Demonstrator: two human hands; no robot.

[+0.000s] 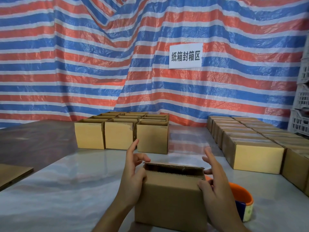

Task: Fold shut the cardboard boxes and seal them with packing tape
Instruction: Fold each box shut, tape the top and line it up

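Observation:
A small cardboard box [170, 198] stands on the table right in front of me, its near top flap folded down and its far flap [173, 165] still partly raised over a dark gap. My left hand [133, 174] presses the box's left top edge with the thumb, fingers spread above the far flap. My right hand [215, 186] rests its thumb on the right top corner, fingers stretched past the box. An orange tape dispenser [242, 198] with a roll of clear packing tape sits just right of the box, partly hidden by my right hand.
Several open-topped cardboard boxes [120, 133] stand in a block at the back middle. Rows of closed boxes [254, 148] fill the right side. A flat cardboard sheet [11, 174] lies at the left edge. White plastic crates [302, 106] are stacked at far right before a striped tarp.

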